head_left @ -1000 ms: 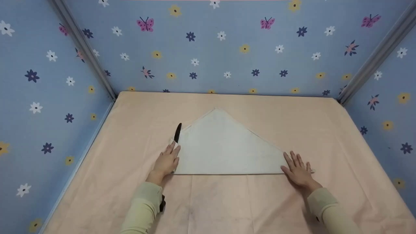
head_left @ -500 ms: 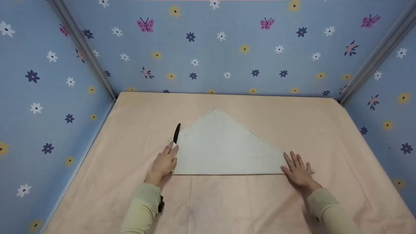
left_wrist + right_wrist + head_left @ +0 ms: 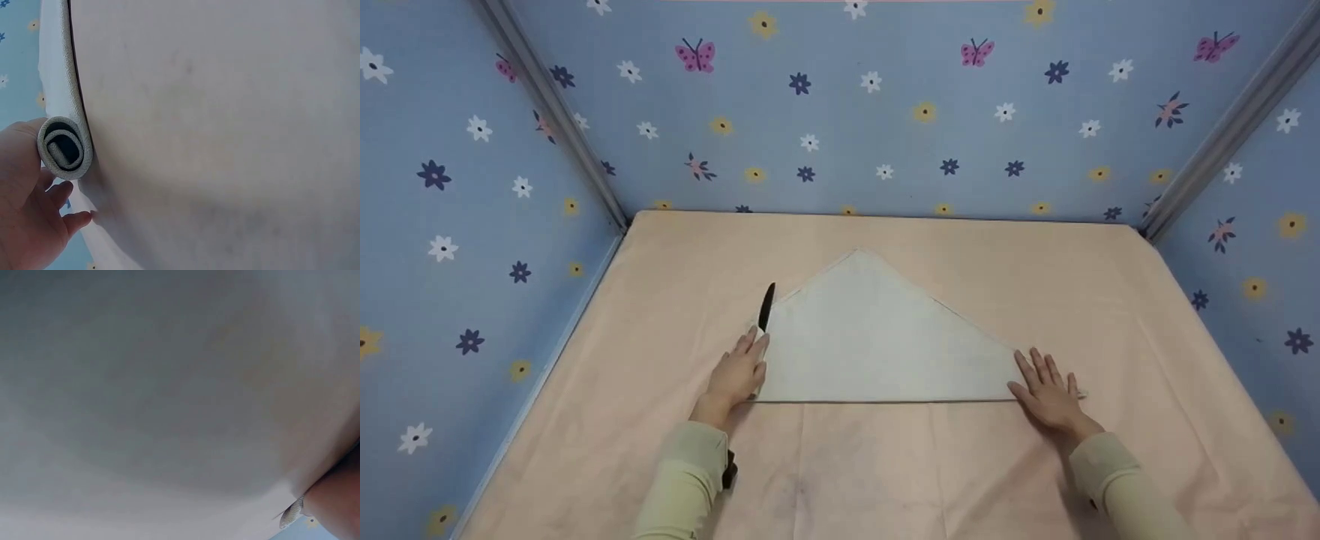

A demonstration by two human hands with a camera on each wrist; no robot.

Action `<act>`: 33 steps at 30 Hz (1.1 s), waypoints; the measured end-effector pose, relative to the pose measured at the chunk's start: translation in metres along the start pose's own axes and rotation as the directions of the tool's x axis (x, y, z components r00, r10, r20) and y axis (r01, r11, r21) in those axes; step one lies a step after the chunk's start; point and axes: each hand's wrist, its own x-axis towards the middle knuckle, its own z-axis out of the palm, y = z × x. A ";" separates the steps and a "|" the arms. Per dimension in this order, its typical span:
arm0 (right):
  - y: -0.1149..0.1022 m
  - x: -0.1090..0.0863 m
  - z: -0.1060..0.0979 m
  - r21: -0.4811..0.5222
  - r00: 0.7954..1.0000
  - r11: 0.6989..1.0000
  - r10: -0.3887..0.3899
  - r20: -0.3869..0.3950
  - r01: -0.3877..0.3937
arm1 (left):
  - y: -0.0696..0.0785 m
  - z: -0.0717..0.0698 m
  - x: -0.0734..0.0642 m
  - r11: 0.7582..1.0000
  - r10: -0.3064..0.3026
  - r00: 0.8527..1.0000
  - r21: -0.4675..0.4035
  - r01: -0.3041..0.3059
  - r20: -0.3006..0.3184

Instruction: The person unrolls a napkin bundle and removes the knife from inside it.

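A pale cloth (image 3: pixel 877 337), folded to a point at the far side, lies flat with its straight edge towards me. Its left end is rolled up, and the roll's coiled end (image 3: pixel 64 149) shows in the left wrist view. From the roll's far end sticks a slim black piece (image 3: pixel 766 306) with a rounded tip; the rest of it is hidden. My left hand (image 3: pixel 735 375) holds the roll between thumb and fingers. My right hand (image 3: pixel 1048 397) rests flat on the cloth's right corner, fingers spread. A small bit of cloth shows beyond that hand.
A pinkish-beige cover (image 3: pixel 870 480) with faint creases spreads over the table. Blue walls (image 3: pixel 870 105) with flowers and butterflies enclose the back and both sides. Grey posts (image 3: pixel 559 112) run down the two rear corners.
My left hand and the roll have shifted slightly to the left, and the black piece has moved with them. My right hand has stayed in place.
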 end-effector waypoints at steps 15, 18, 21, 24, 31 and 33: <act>0.000 0.001 0.000 0.002 1.000 1.000 0.003 -0.004 -0.003 | -0.005 -0.001 -0.001 1.000 0.011 1.000 0.012 -0.011 -0.023; 0.001 0.001 0.001 0.007 1.000 1.000 0.007 -0.001 -0.007 | -0.006 -0.002 -0.002 1.000 0.005 1.000 0.011 -0.005 -0.026; 0.001 0.001 0.001 0.008 1.000 1.000 0.007 0.002 -0.007 | -0.008 -0.002 -0.002 1.000 0.008 1.000 0.008 -0.007 -0.029; 0.001 0.001 0.001 0.003 1.000 1.000 0.004 -0.002 -0.004 | -0.009 -0.002 -0.003 1.000 0.006 0.999 0.010 -0.006 -0.031; 0.001 0.000 0.001 -0.003 1.000 1.000 0.008 -0.002 -0.008 | -0.011 -0.004 -0.004 1.000 0.006 0.999 -0.008 -0.006 -0.038; 0.001 0.000 0.001 0.001 1.000 1.000 0.009 -0.003 -0.009 | -0.012 -0.004 -0.005 1.000 0.000 0.999 -0.020 -0.001 -0.038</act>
